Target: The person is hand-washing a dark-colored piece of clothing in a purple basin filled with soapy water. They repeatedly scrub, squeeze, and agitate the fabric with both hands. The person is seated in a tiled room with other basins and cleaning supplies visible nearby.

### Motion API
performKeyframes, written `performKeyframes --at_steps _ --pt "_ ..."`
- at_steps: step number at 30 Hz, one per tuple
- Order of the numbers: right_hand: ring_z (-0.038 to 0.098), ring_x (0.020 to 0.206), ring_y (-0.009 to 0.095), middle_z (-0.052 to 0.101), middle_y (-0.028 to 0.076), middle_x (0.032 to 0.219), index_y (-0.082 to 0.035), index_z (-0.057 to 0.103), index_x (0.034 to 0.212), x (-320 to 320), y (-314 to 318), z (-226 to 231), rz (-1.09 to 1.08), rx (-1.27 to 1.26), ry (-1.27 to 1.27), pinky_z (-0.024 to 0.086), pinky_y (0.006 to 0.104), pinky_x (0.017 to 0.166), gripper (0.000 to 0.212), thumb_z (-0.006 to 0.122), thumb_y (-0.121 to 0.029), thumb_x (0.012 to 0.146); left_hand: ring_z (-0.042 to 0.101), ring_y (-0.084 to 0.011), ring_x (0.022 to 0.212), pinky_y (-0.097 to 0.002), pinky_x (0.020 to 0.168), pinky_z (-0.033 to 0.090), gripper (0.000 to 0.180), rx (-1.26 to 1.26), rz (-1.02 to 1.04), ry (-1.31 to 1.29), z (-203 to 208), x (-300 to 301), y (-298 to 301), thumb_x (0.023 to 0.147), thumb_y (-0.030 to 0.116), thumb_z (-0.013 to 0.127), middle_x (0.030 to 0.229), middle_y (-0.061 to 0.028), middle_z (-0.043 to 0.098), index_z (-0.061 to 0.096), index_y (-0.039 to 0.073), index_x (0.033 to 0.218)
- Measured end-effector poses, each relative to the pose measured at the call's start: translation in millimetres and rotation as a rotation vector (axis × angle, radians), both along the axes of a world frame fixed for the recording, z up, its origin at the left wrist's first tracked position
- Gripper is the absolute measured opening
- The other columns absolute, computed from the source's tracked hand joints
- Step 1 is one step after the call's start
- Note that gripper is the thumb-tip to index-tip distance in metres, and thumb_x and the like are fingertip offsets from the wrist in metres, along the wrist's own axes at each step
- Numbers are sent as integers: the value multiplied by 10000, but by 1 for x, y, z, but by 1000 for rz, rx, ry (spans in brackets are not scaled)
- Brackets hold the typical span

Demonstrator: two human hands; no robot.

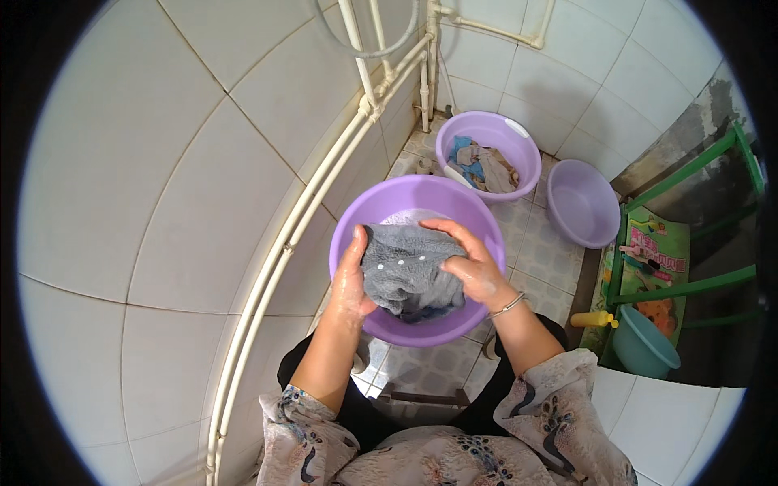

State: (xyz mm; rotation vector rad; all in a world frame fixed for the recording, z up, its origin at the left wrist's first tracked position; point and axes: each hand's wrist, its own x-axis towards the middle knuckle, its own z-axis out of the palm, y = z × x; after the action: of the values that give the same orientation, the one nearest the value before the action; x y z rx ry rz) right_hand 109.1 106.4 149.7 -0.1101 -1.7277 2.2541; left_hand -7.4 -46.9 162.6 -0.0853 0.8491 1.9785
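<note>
A: Position of the garment?
B: Held in both hands above the purple tub. Whether its lower folds touch the contents, cannot tell.
A: State of the grip?
B: Grasping on both sides. Left hand is cupped along the garment's left edge; right hand has fingers over the upper right and its thumb pressed on the front.
A: Texture?
B: Grey, crinkled, soft-looking weave, bunched into a thick wad; small round white buttons in a slanting row. White suds show behind it. Skin has a wet sheen, whitish foam at the left wrist; a thin, shiny bangle rings the right one.
A: Surroundings?
B: Beyond, a second tub, round, lilac, with pale handle patches, holds crumpled laundry in blue and beige. Right of it, a plain lilac basin leans, tilted.
A: Far right?
B: Green rack of straight bars; near its foot, a yellow bottle on its side and a teal bowl, tipped. Cream pipes run along the glossy tiled wall at left. Floor tiles are patterned.
</note>
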Motion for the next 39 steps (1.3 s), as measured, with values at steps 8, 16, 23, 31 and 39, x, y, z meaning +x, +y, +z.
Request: performKeyframes --at_steps 8,16,23,31,39 --pt "595 600 360 602 159 655 -65 600 760 -27 -63 -79 -327 860 -216 480 430 573 224 591 -274 838 536 -168 718 -340 669 478 363 -276 178 -5 -134 18 24 930 405 500 796 -73 569 566 49 953" --pt "571 580 337 560 138 652 -92 532 689 -27 -71 -63 -403 981 136 453 429 525 139 632 -154 762 556 -218 708 -358 627 456 340 -505 24 270 -134 -10 23 926 327 468 768 -101 602 601 19 871" --pt "592 628 293 618 140 730 -44 609 824 -43 -7 -73 -402 813 -527 468 382 585 231 535 -252 892 613 -242 911 -397 806 492 530 -279 -240 -180 -101 20 30 891 437 514 1082 -141 602 511 2 1194" --pt "591 712 175 642 105 753 1 643 898 -22 12 -72 139 639 -445 468 313 681 335 737 -292 764 632 -241 873 -334 801 509 450 -507 -471 609 -90 -22 -8 803 237 679 992 -175 635 554 -69 1108" --pt "504 717 79 537 -7 774 -11 560 978 -22 7 -93 -159 309 -355 434 254 630 233 643 -125 793 632 -278 897 -427 763 543 322 -300 177 -26 -73 -23 -1 897 187 585 999 -147 612 499 -20 1128"
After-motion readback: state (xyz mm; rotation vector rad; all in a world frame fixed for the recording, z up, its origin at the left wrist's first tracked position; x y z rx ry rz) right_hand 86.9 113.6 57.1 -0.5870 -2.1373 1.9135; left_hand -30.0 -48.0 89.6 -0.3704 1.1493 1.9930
